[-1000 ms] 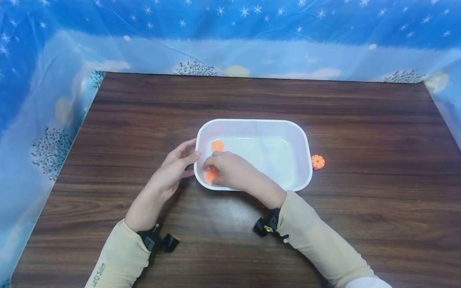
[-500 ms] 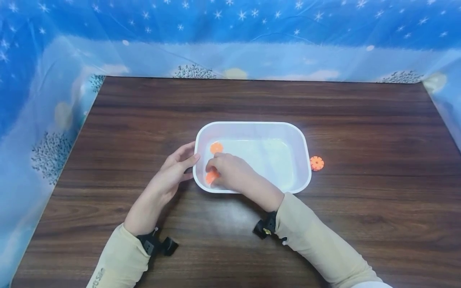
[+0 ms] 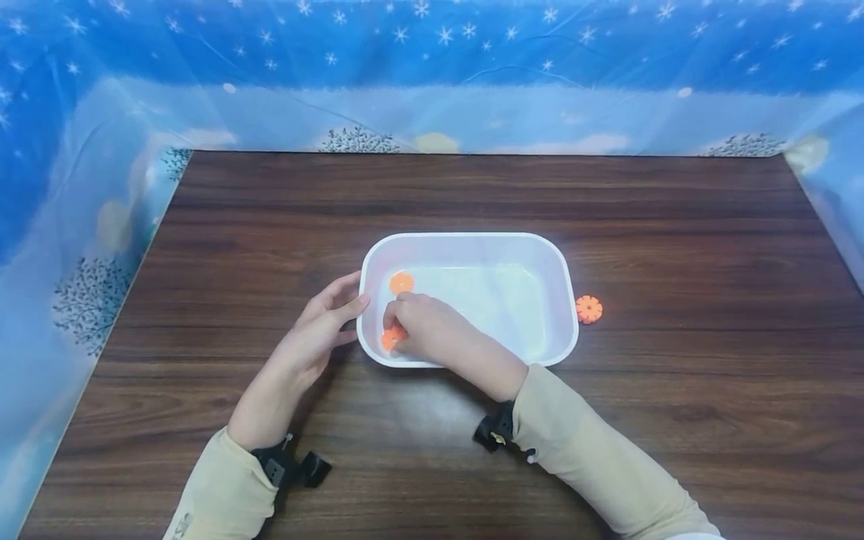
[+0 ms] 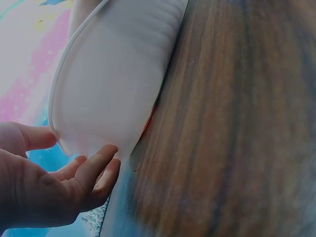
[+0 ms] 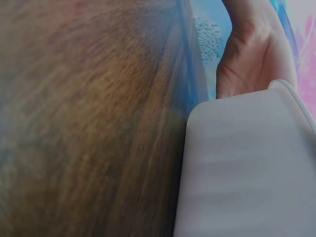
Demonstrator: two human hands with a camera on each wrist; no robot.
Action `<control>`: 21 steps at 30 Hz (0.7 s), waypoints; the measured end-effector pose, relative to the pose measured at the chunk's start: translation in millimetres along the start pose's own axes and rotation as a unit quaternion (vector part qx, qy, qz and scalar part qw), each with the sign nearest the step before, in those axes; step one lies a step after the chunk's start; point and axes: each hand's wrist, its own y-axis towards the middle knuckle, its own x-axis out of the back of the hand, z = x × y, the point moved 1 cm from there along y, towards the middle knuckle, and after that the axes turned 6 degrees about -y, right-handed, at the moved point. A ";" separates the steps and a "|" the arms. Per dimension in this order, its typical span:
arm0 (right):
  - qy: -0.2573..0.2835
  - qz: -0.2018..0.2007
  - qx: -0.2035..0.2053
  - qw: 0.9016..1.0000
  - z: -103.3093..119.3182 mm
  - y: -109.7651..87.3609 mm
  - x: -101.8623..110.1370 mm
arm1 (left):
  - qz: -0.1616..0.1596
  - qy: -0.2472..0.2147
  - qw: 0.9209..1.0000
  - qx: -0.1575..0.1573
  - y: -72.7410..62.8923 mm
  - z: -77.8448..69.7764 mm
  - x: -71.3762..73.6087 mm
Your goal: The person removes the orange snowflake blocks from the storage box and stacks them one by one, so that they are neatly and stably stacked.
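Observation:
A white plastic tub [image 3: 466,361] stands on the table. My left hand [image 3: 317,322] holds its left end in the head view, thumb on the rim; in the left wrist view the fingers [image 4: 96,165] rest against the outer wall. My right hand [image 3: 432,326] reaches over the near rim into the tub's left end, fingers curled at an orange notched disc [image 3: 390,341], partly hidden by the hand. Another orange disc [image 3: 401,282] lies on the tub floor just behind the fingers. In the right wrist view the tub wall hides my right hand's fingers.
An orange notched disc [image 3: 589,309] lies on the dark wooden table [image 3: 709,360] close beside the tub's right end. A blue patterned cloth [image 3: 432,105] hangs along the back and both sides of the table. Both wrists wear black camera mounts.
The tub, hands and table appear slightly lower in the head view, as the whole view has shifted. My right fingers stay at the near orange disc, which shows at a slightly different angle.

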 end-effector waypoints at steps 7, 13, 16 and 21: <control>-0.035 -0.034 0.042 0.998 -0.9 -2.1 -0.3 | 0.004 0.004 1.000 -0.002 -1.2 -0.7 0.0; -0.063 -0.054 0.077 0.994 -1.3 -2.3 -4.0 | 0.005 0.008 1.000 -0.007 -2.2 3.0 0.1; -0.077 -0.064 0.092 0.991 -1.3 -2.5 -3.7 | 0.004 0.008 1.000 -0.009 -1.3 3.0 0.0; -0.079 -0.078 0.109 0.988 -1.7 -1.9 -2.5 | 0.006 0.006 1.000 -0.008 -0.7 0.2 0.7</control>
